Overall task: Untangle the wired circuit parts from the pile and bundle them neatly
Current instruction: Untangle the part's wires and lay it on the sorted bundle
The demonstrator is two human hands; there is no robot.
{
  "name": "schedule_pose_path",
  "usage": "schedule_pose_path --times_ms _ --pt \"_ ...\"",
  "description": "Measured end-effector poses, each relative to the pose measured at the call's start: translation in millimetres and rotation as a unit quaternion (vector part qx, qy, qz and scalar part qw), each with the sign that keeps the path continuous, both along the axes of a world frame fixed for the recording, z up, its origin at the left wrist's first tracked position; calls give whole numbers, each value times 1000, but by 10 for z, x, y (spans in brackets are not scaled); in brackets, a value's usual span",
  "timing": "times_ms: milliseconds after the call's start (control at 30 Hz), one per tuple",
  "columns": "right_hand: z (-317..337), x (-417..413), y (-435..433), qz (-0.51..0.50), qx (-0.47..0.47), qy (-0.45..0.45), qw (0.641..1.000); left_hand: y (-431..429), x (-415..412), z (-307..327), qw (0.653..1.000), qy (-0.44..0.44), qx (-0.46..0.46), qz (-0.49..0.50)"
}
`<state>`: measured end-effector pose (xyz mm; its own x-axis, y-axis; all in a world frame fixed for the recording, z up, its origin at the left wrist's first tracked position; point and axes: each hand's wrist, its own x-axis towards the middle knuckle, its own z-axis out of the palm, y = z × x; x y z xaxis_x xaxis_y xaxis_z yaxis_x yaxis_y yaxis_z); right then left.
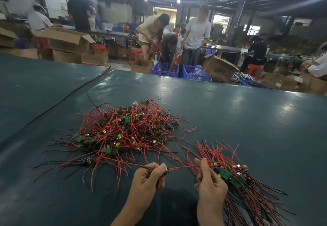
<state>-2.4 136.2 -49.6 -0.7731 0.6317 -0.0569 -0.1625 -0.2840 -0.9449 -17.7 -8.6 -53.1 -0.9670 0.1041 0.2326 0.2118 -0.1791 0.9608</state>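
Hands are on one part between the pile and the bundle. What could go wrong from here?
1. The part in the left hand trails wires back toward the pile; pulling hard may drag others along.
2. The right hand pinches the taut red wire and seems to hold the bundle too; the fanned-out bundle could slip loose.

No text is legible; print on cardboard box (pixel 219 69) blurred

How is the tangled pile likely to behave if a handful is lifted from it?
The tangled pile would probably come up as a snagged clump, since its red wires cross everywhere. The wires look thin and curved, so likely floppy. The small boards and yellow capacitors suggest it is light for its bulk.
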Motion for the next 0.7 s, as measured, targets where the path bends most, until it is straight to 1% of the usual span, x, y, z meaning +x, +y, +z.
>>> schedule_pose_path --times_ms 67,133,233,300,333,400,433,533,600,633,700 --pt "13 8 -42 21 -18 3 1000 -30 -11 -9 1000 -15 12 6" --pt "14 27 -134 68 -9 -7 998 -46 -2 17 999 -33 35 14" --pt "-14 90 -326 146 71 -7 987 -12 31 21 996 -69 56 2" --pt "-46 127 -445 212 125 13 969 32 54 -29 991 -114 66 -9" --pt "-55 143 -486 233 146 17 961 43 65 -58 988 -137 65 -1" --pt "-59 161 -520 241 169 14 955 18 58 -91 985 -161 52 13" --pt "-52 162 -522 236 172 15 956 3 47 -82 987 -154 37 4" --pt "-10 151 -500 207 189 11 960 -39 24 -19 995 -83 -28 -55" --pt "29 160 -449 192 178 -10 965 -66 -3 -15 996 -55 -66 -35" --pt "50 167 -407 182 147 -27 972 -86 -19 -23 996 -41 -74 -11" --pt "82 162 -301 150 50 -57 986 -143 -59 -30 996 -15 -73 47"
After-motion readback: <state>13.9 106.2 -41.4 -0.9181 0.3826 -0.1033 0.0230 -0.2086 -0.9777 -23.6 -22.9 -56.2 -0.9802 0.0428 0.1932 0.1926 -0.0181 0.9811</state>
